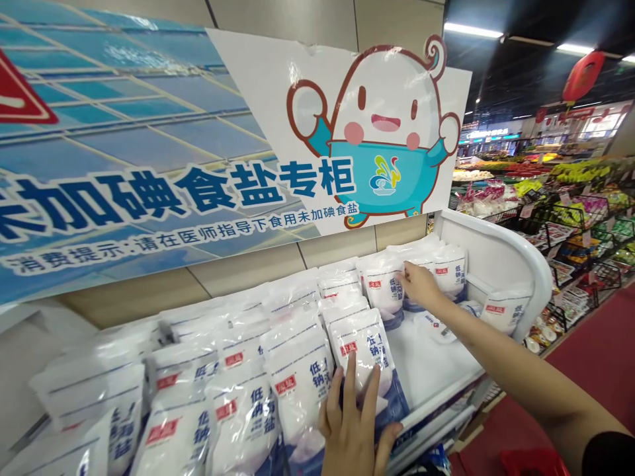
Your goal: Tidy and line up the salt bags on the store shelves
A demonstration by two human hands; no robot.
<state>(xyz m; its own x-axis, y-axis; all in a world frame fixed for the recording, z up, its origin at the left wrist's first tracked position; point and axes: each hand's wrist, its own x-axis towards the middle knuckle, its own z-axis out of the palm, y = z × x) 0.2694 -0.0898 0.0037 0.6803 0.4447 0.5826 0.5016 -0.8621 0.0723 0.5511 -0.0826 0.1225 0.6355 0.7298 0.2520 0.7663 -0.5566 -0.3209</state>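
My left hand (350,420) is open, with its fingers spread against the front of a white and blue bag of salt (360,334) in the front row. Farther back, my right hand (419,285) closes on the upper right edge of another bag of salt (381,287), which stands upright in the back row. Its fingertips are partly hidden behind that edge. Several more salt bags (243,403) with red labels are packed in rows to the left. Right of my right hand stands another upright bag (449,271).
A white shelf (436,363) with a raised curved side wall (526,258) holds the bags. One bag (503,311) leans at its right end. Behind hangs a large sign (163,152) with a cartoon figure. Produce racks (585,225) stand beyond a red floor (590,350).
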